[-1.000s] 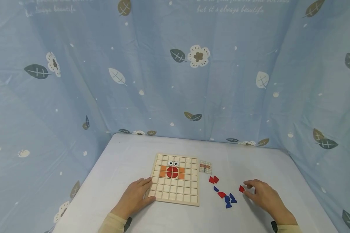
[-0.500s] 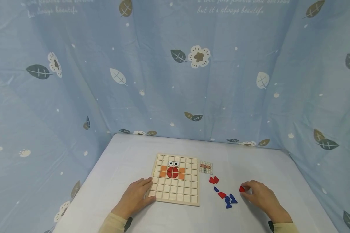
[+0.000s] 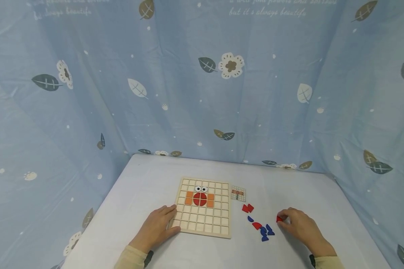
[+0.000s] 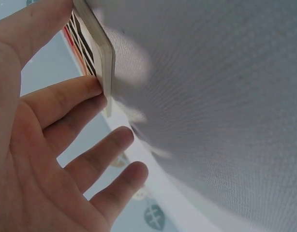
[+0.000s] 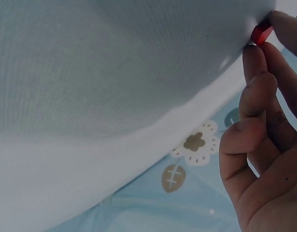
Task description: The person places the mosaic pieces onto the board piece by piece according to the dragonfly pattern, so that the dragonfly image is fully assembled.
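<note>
Near blue pieces, right grip pinches red piece, axis unclear; left grip spread.

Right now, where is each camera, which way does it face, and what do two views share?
Head: worn on the head, facing forward and down at the square wooden grid board, flat red and blue pieces and blue leaf-print cloth; left hand and right hand show.
Left wrist: worn there, facing the board's edge; the left hand's palm and fingers show.
Right wrist: worn there, facing a small red piece pinched by the right hand, whose palm and fingers show.
Shared: head and left wrist show the board.
</note>
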The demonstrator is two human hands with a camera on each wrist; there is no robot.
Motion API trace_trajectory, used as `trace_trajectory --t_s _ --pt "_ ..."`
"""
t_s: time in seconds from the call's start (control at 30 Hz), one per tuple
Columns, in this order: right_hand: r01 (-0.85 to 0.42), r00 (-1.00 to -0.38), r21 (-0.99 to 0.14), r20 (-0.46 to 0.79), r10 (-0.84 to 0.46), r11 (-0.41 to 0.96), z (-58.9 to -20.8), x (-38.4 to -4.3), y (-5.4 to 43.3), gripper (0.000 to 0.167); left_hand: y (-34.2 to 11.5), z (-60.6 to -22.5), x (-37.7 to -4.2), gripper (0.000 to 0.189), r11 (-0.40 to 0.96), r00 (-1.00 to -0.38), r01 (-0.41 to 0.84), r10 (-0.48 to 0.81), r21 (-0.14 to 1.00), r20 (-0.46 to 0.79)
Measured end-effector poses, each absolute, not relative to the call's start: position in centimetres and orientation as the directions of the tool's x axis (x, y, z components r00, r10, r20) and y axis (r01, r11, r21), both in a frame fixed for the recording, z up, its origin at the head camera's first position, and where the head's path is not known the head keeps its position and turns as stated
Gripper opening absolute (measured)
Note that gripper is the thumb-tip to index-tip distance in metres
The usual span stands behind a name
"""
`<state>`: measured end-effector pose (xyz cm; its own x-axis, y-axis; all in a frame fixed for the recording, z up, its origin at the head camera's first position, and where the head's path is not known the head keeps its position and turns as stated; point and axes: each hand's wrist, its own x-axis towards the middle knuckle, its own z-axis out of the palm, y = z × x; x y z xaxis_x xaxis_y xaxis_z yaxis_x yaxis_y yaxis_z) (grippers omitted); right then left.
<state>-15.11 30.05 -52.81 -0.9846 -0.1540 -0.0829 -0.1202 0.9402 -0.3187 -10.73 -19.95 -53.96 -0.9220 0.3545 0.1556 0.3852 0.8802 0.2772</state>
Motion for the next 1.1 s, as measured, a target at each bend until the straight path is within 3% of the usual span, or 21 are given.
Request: trace_trajectory --t_s 0.73,1.1 --pt "-0.123 -0.977 -0.316 -0.129 -0.171 0.941 -52.5 -15.5 29.7 0.023 -20.0 -54.2 -10.9 0.066 0.885 -0.927 0.373 0.345 0.278 0.145" --pt "-0.165 -0.980 -0.335 -0.048 -0.191 0.928 -52.3 -15.7 29.0 0.027 -20.1 -54.0 -10.6 0.065 0.880 -0.922 0.385 0.353 0.277 0.160"
